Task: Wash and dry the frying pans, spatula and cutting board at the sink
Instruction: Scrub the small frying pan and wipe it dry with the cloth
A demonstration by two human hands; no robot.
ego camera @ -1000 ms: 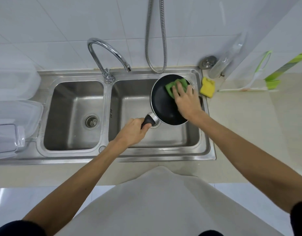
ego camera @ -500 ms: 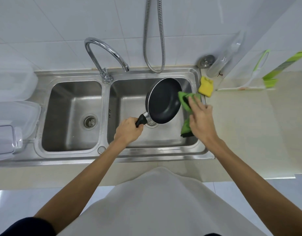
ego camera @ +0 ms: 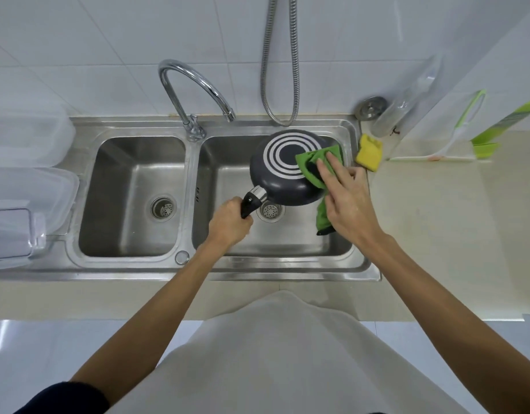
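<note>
Frying pan (ego camera: 283, 174) is held upside down over the right basin of the sink (ego camera: 287, 271), with the ringed base facing up. It is clear of the basin floor and above the drain (ego camera: 269, 210).

Left hand (ego camera: 230, 226) is wrapped tight around the black handle (ego camera: 248, 206). From that grip the pan body lies up and to the right. The handle's long axis runs from near-left to far-right.

Right hand (ego camera: 348, 204) has its fingers (ego camera: 327, 171) straight, pressing the green cloth (ego camera: 313, 161) flat onto the right side of the base. The thumb isn't visible. The cloth's loose tail hangs below the palm.

Key relation: the cloth sits on the right edge of the base, so the unwiped rings lie to its left, toward the handle. The right hand is the nearer one, so my guess is the next stroke sweeps left while the left hand holds the pan steady.

Compared with earlier: a second ago the pan was inside-up with the cloth in the bowl. Half a second ago it stood on edge with the cloth at the rim. It's now fully flipped and the cloth is on the underside. The left hand's grip on the handle is unchanged.
</note>
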